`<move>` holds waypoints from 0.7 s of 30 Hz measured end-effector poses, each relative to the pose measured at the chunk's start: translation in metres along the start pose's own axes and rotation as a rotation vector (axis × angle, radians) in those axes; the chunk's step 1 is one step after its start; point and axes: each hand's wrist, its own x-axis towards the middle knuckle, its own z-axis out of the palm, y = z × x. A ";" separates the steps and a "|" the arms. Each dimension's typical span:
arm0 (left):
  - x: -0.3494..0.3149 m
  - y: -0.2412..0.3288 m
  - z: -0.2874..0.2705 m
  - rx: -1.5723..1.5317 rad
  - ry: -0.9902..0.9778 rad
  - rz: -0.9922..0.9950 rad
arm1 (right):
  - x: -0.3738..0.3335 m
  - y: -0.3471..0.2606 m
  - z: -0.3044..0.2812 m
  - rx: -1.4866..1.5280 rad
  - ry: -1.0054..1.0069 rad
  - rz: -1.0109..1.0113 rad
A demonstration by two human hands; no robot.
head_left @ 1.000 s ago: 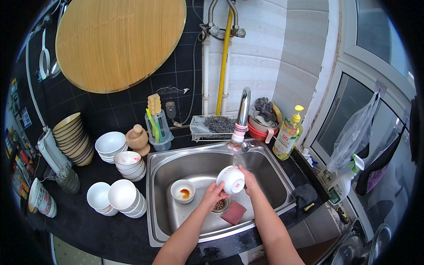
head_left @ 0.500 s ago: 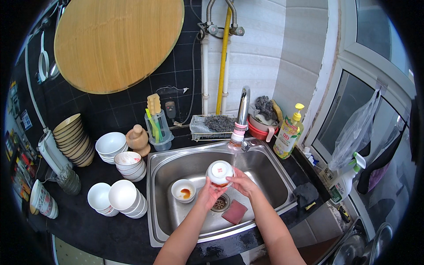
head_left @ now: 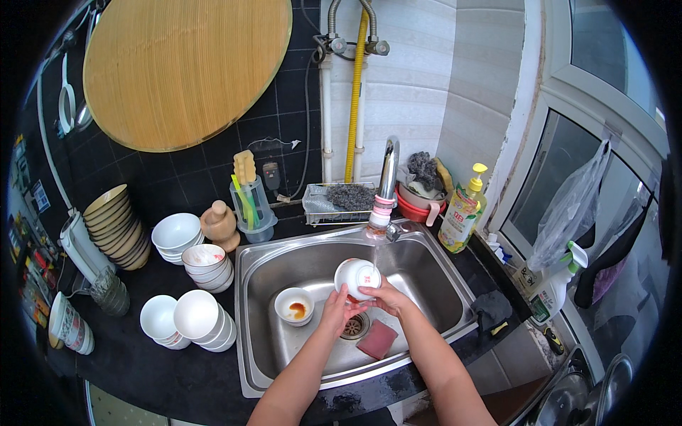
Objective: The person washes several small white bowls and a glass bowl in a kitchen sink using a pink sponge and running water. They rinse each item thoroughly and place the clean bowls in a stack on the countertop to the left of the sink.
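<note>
Between my two hands a small white bowl is held tilted, its base turned up toward me, under a thin stream of water from the faucet. My left hand grips it from the lower left, and my right hand grips its right side. Both sets of fingers are closed on the rim. Left of my hands, another white bowl with a brown stain inside sits on the sink floor. A reddish sponge lies just below my hands, beside the drain.
The steel sink is set in a black counter. Stacked white bowls, brown-rimmed bowls, a wooden mortar and a utensil holder stand at left. A yellow-pump soap bottle and a dark cloth are at right.
The bowl has been turned and tilted in my hands, its base now facing more to the right and downward. My right hand has shifted slightly right. The sponge and stained bowl remain in place.
</note>
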 end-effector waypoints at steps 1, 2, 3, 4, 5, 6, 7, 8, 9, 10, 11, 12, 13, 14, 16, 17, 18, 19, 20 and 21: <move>-0.001 0.000 0.002 0.024 0.003 -0.004 | 0.001 0.001 -0.003 0.043 0.007 0.016; -0.002 0.000 0.005 0.048 0.006 -0.009 | 0.002 0.001 -0.006 0.086 0.015 0.032; -0.003 0.000 0.007 0.072 0.010 -0.012 | 0.004 0.001 -0.007 0.130 0.021 0.048; -0.003 0.001 0.007 0.076 0.009 -0.011 | 0.005 0.002 -0.008 0.074 0.055 0.034; -0.003 0.001 0.007 0.081 0.007 -0.009 | 0.005 0.004 -0.008 0.018 0.089 0.020; -0.003 0.001 0.006 0.084 0.006 -0.008 | 0.006 0.005 -0.008 -0.039 0.124 0.007; -0.004 0.001 0.008 0.089 -0.003 -0.015 | 0.006 0.004 -0.007 -0.067 0.187 0.023; -0.005 0.002 0.010 0.095 -0.012 -0.023 | 0.006 0.002 -0.006 -0.096 0.251 0.039; -0.006 0.002 0.012 0.101 -0.020 -0.030 | 0.006 0.001 -0.004 -0.124 0.314 0.054; -0.006 0.002 0.012 0.086 -0.018 -0.039 | 0.006 0.001 -0.002 -0.125 0.360 0.045; -0.005 0.001 0.011 0.072 -0.015 -0.048 | 0.006 0.001 0.000 -0.126 0.406 0.035; -0.004 0.000 0.010 0.056 -0.013 -0.055 | 0.006 0.001 0.001 -0.128 0.452 0.025; -0.002 -0.002 0.008 0.024 -0.009 -0.062 | 0.006 0.002 0.000 -0.103 0.411 0.020; 0.000 -0.003 0.005 -0.008 -0.005 -0.069 | 0.008 0.003 -0.003 -0.079 0.371 0.015; 0.002 -0.002 0.002 -0.068 -0.006 -0.082 | 0.011 0.007 -0.007 0.001 0.316 -0.009; 0.002 -0.001 0.002 -0.098 -0.010 -0.088 | 0.012 0.009 -0.009 0.055 0.302 -0.028; 0.003 0.000 0.002 -0.127 -0.015 -0.094 | 0.012 0.010 -0.010 0.109 0.288 -0.048; 0.003 0.001 0.001 -0.133 -0.008 -0.101 | 0.012 0.010 -0.010 0.200 0.214 -0.077; 0.004 0.002 -0.001 -0.140 -0.001 -0.109 | 0.012 0.010 -0.009 0.291 0.140 -0.106; 0.004 0.002 -0.004 -0.147 0.008 -0.114 | 0.012 0.010 -0.008 0.381 0.062 -0.134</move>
